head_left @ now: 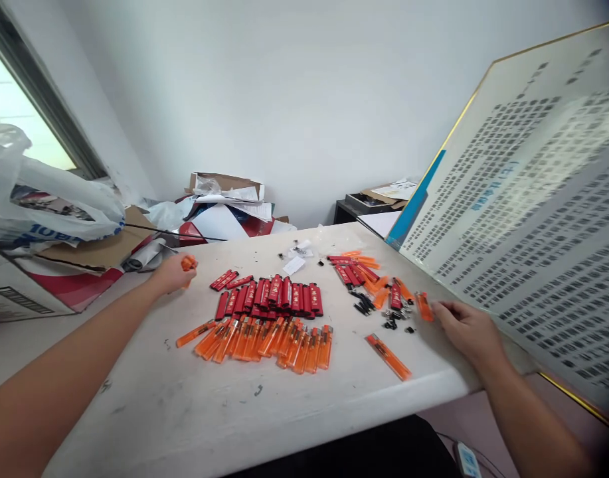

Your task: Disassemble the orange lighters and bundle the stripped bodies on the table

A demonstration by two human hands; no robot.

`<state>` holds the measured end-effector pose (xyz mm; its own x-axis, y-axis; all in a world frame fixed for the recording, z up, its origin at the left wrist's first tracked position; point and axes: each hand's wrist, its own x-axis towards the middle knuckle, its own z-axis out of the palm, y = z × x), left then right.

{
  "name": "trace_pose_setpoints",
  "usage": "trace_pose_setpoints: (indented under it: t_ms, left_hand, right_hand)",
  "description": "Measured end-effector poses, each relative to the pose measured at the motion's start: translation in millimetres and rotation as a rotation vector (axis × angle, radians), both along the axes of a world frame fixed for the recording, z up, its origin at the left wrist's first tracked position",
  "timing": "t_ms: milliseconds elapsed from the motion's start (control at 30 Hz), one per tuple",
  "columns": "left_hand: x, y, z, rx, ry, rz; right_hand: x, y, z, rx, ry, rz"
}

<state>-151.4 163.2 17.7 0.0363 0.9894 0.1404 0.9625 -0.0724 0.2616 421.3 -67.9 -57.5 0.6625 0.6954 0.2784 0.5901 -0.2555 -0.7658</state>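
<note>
My left hand (174,272) is stretched far out over the white table (234,405), fingers closed round an orange lighter (187,263). My right hand (466,328) rests near the table's right edge, fingers bent, fingertips beside an orange lighter (424,307) and small black parts (391,323). Between the hands lie a row of red lighters (269,297) and, in front of it, a row of orange lighters (269,338). One orange lighter (388,356) lies alone near the front right.
A smaller heap of red and orange lighters (364,272) lies at the back right. A large printed board (533,219) leans along the right side. Cardboard boxes (85,255), a plastic bag (45,199) and paper clutter crowd the left and back. White paper scraps (297,259) lie behind the rows.
</note>
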Motion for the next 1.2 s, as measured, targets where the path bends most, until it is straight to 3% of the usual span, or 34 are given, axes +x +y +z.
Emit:
trace_pose_setpoints:
  t_ms: [33, 133, 200, 267, 400, 500, 600, 733, 833, 900, 1000, 1200]
  left_hand:
    - [7, -11, 4.4, 0.022, -0.118, 0.024]
    - [44, -53, 18.9, 0.059, -0.851, -0.029]
    - [79, -86, 26.7, 0.000, -1.164, -0.123]
    - [116, -118, 30.2, -0.083, -1.388, -0.192]
    - [182, -160, 24.9, -0.378, -1.680, -0.210]
    - [207, -169, 18.1, -0.486, -1.787, -0.165]
    - [209, -169, 13.1, -0.485, -1.831, -0.110]
    - [192, -166, 7.7, -0.415, -1.828, -0.144]
    - [181, -164, 5.4, -0.346, -1.791, -0.188]
    - [177, -162, 3.7, -0.296, -1.770, -0.199]
    - [176, -157, -1.9, -0.209, -1.712, -0.200]
    - [186, -157, -16.9, -0.188, -1.614, -0.183]
  right_hand:
    - [0, -1, -1.1, 0.027, 0.024, 0.005]
    - [-2, -3, -3.8, 0.158, 0.058, -0.078]
    - [-11, -5, -2.4, 0.283, -0.059, -0.184]
    - [-33, -5, 4.0, 0.435, -0.246, -0.163]
    - [-108, 7, 31.9, 0.614, -0.338, 0.521]
    - [-166, 28, 56.8, 0.578, -0.437, 1.006]
    - [-203, 52, 73.3, 0.628, -0.558, 1.174]
    - [-228, 72, 80.1, 0.746, -0.420, 1.187]
    - [-240, 78, 81.6, 0.741, 0.064, 1.052]
    - [-245, 82, 81.9, 0.643, 0.489, 0.961]
    - [-246, 87, 79.1, 0.419, 0.941, 0.973]
    - [-238, 81, 66.4, 0.193, 1.124, 0.985]
